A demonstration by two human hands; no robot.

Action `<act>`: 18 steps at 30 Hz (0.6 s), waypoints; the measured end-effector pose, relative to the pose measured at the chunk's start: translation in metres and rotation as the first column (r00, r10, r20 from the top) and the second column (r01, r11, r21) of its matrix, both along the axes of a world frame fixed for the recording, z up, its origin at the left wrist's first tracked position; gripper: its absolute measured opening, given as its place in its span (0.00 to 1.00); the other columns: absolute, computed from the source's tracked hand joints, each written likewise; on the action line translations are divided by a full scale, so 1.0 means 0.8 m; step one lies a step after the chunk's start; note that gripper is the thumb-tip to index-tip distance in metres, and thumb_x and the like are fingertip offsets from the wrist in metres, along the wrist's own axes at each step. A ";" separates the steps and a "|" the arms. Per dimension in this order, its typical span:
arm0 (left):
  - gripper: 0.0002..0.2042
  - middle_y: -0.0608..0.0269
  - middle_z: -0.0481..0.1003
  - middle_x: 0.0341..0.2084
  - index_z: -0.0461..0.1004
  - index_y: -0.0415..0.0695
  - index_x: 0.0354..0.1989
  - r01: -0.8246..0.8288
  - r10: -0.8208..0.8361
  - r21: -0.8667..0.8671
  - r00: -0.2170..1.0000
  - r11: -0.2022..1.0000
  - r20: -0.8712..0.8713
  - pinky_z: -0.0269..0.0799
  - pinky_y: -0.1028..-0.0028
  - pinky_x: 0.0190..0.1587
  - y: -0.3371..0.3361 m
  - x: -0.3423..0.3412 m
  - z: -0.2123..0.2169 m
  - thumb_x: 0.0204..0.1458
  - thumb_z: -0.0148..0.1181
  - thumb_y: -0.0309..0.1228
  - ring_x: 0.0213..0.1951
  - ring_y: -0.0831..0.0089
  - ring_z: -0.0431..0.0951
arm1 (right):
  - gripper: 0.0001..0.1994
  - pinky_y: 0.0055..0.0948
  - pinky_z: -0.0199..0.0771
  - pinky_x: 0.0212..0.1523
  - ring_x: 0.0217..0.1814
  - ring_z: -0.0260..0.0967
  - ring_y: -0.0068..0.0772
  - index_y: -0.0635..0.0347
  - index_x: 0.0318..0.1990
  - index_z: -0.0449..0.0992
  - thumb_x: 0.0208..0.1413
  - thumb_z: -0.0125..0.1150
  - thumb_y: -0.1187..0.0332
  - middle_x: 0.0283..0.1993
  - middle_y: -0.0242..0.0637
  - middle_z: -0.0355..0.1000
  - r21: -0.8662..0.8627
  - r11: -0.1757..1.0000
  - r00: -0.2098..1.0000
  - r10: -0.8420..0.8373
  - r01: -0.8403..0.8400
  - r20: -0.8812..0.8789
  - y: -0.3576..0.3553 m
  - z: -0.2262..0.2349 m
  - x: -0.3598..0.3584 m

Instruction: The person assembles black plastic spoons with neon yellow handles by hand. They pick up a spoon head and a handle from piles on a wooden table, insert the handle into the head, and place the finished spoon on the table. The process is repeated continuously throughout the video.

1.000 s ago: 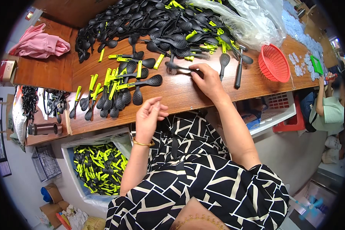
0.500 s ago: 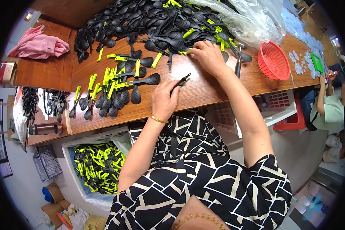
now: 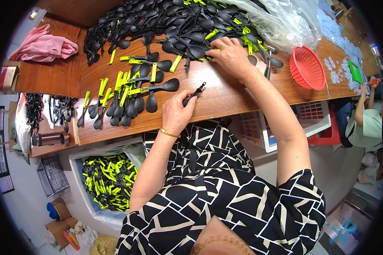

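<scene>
My left hand [image 3: 178,108] is closed around a slim black utensil stem [image 3: 195,93] with a small hole at its tip; the rest is hidden in the palm. Over the near edge of the utensil pile, my right hand [image 3: 232,59] has its fingers bent down, their tips beside lime-green handle pieces [image 3: 203,59]. Whatever is in those fingertips is hidden. Black slotted spoons [image 3: 178,32] fill the heap behind. To the left lies a group of slotted spoons with lime-green handles [image 3: 130,95]. A black-handled tool [image 3: 267,68] with a metal head rests right of my right hand.
A red plastic basket [image 3: 307,68] stands at the right, near a clear plastic bag [image 3: 281,25]. Pink cloth [image 3: 44,46] lies at the left. Below the wooden table [image 3: 225,95] is a lined bin of green-and-black utensils [image 3: 108,180]. Another person [image 3: 366,123] works at far right.
My left hand has moved slightly left and down with the black stem, which now tilts more upright. My right hand stays at the pile's edge, shifted a little toward the left.
</scene>
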State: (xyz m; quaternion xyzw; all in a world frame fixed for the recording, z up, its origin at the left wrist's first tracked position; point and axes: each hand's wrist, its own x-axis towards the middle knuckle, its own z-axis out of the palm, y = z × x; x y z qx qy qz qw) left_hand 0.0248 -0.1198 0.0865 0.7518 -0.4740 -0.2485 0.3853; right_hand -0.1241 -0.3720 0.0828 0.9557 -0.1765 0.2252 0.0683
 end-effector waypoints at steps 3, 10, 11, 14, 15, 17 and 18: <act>0.11 0.54 0.86 0.34 0.85 0.44 0.48 -0.023 0.024 0.003 0.995 1.000 -0.099 0.80 0.65 0.40 -0.002 0.007 -0.019 0.62 0.67 0.34 0.37 0.62 0.88 | 0.16 0.43 0.68 0.61 0.62 0.72 0.38 0.47 0.47 0.86 0.52 0.77 0.57 0.52 0.30 0.79 0.133 0.991 0.999 0.024 -0.018 -0.039 0.019 -0.009 0.005; 0.09 0.59 0.89 0.38 0.82 0.37 0.50 -0.035 0.019 -0.030 0.909 0.999 -0.417 0.83 0.76 0.41 -0.004 0.013 -0.018 0.66 0.64 0.27 0.37 0.78 0.88 | 0.12 0.46 0.68 0.62 0.58 0.76 0.42 0.52 0.44 0.84 0.58 0.74 0.57 0.49 0.35 0.82 0.421 0.905 0.991 0.002 -0.060 0.137 0.025 0.004 -0.034; 0.09 0.59 0.89 0.39 0.81 0.37 0.50 -0.017 0.011 -0.011 0.904 1.000 -0.427 0.83 0.77 0.41 -0.003 0.015 -0.019 0.67 0.64 0.27 0.37 0.79 0.88 | 0.11 0.46 0.73 0.57 0.54 0.79 0.45 0.53 0.44 0.85 0.60 0.72 0.58 0.46 0.37 0.84 0.380 0.925 0.977 -0.060 -0.023 0.206 0.008 0.005 -0.045; 0.08 0.60 0.89 0.39 0.82 0.37 0.49 -0.003 -0.010 -0.032 0.905 0.999 -0.425 0.82 0.78 0.41 -0.005 0.015 -0.023 0.67 0.65 0.28 0.37 0.79 0.88 | 0.13 0.50 0.79 0.51 0.49 0.82 0.48 0.52 0.41 0.88 0.63 0.69 0.54 0.43 0.39 0.85 0.211 0.891 0.905 -0.422 0.402 0.057 -0.048 0.014 -0.096; 0.10 0.60 0.89 0.40 0.82 0.37 0.53 0.005 -0.001 0.008 0.904 1.000 -0.428 0.82 0.79 0.41 -0.004 0.015 -0.020 0.67 0.65 0.28 0.37 0.80 0.88 | 0.15 0.49 0.80 0.52 0.50 0.82 0.47 0.53 0.42 0.88 0.63 0.68 0.51 0.42 0.40 0.85 0.233 0.802 0.835 -0.536 0.550 -0.124 -0.050 0.029 -0.100; 0.12 0.61 0.89 0.38 0.82 0.36 0.55 -0.015 0.009 -0.011 0.890 1.000 -0.456 0.81 0.79 0.41 -0.008 0.012 -0.027 0.67 0.65 0.28 0.36 0.80 0.87 | 0.22 0.49 0.81 0.53 0.54 0.82 0.48 0.53 0.44 0.88 0.63 0.67 0.43 0.43 0.41 0.84 0.273 0.676 0.728 -0.614 0.685 -0.306 -0.059 0.036 -0.099; 0.14 0.61 0.89 0.37 0.81 0.36 0.57 -0.022 0.010 -0.019 0.884 1.000 -0.467 0.81 0.79 0.41 -0.011 0.011 -0.029 0.67 0.65 0.28 0.36 0.81 0.87 | 0.22 0.50 0.81 0.54 0.54 0.82 0.49 0.54 0.44 0.87 0.63 0.67 0.43 0.44 0.42 0.83 0.245 0.701 0.742 -0.617 0.670 -0.262 -0.060 0.032 -0.096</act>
